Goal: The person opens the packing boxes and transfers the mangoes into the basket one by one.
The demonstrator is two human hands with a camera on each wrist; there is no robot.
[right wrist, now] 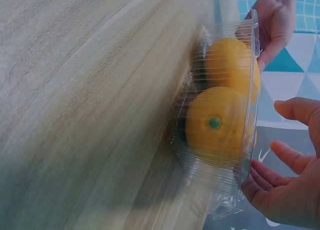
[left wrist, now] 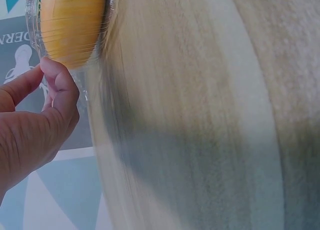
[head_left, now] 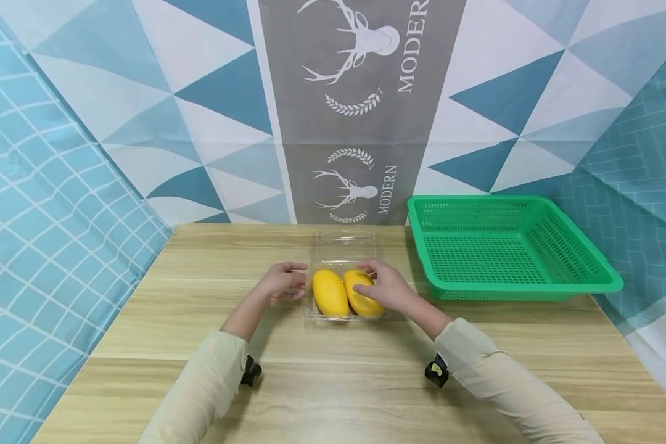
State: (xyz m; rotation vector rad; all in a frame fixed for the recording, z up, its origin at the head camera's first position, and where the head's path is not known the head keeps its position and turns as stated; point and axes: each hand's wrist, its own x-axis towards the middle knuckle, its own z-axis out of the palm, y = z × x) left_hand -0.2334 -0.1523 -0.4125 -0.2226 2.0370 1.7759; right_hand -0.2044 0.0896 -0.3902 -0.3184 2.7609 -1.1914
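Two yellow mangoes, a left one (head_left: pixel 330 293) and a right one (head_left: pixel 362 293), lie side by side in a clear plastic clamshell box (head_left: pixel 345 246). Its lid is folded back toward the wall. My left hand (head_left: pixel 285 283) is at the box's left side, fingers loosely bent, fingertips right at the rim in the left wrist view. Over the right side is my right hand (head_left: pixel 387 285), its thumb and fingers spread apart above the right mango. In the right wrist view, a green stem dot marks the nearer mango (right wrist: pixel 217 145), and the lower fingertips meet the box rim.
A green plastic basket (head_left: pixel 533 287) with perforated sides stands at the right rear of the wooden table (head_left: pixel 333 382). Behind the table hangs a patterned cloth (head_left: pixel 216 111) with deer prints. Blue checked cloth (head_left: pixel 50 203) borders the left side.
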